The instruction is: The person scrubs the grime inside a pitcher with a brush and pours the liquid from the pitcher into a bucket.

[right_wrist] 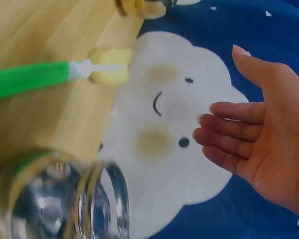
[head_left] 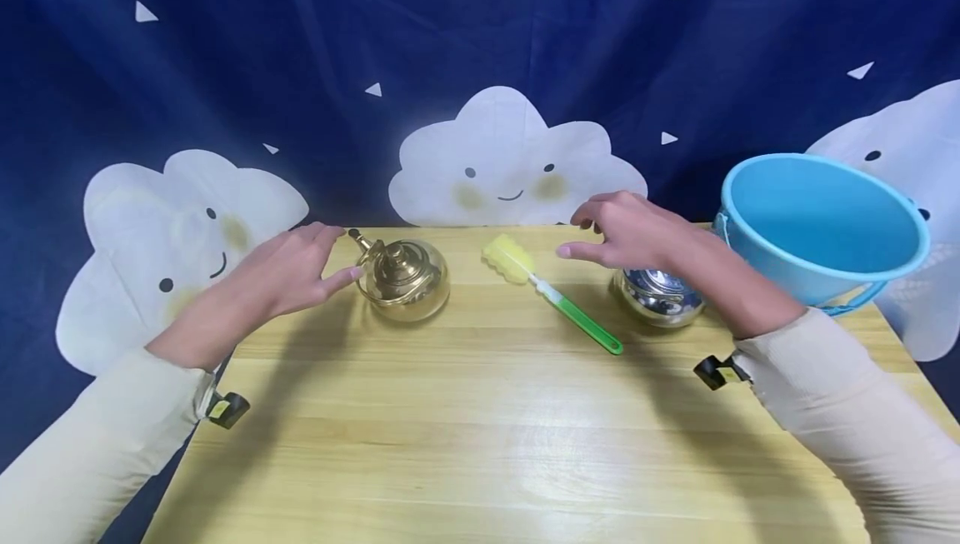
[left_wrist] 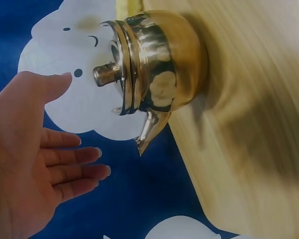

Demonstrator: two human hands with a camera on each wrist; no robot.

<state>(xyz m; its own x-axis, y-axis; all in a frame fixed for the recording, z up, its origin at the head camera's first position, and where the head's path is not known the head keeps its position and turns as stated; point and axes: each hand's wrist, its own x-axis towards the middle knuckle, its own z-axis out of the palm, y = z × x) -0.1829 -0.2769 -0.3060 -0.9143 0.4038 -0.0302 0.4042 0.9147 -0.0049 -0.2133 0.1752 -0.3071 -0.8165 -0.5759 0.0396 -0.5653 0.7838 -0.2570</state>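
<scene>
A gold teapot (head_left: 408, 281) with a lid stands at the left rear of the wooden table. Just left of it is my left hand (head_left: 288, 273), fingers relaxed and thumb apart; in the left wrist view a gap separates that hand (left_wrist: 45, 144) from the teapot (left_wrist: 164, 62). My right hand (head_left: 626, 232) hovers above a silver pot (head_left: 660, 301), partly hiding it, and holds nothing. Between the pots lies a brush with a green handle (head_left: 581, 321) and a yellow sponge head (head_left: 510, 259). The right wrist view shows the silver pot (right_wrist: 55, 199) apart from the right hand (right_wrist: 259, 124).
A light blue bucket (head_left: 810, 273) with a handle stands at the table's right rear, beyond my right forearm. A dark blue curtain (head_left: 337, 44) with white clouds hangs behind the wooden table (head_left: 465, 427).
</scene>
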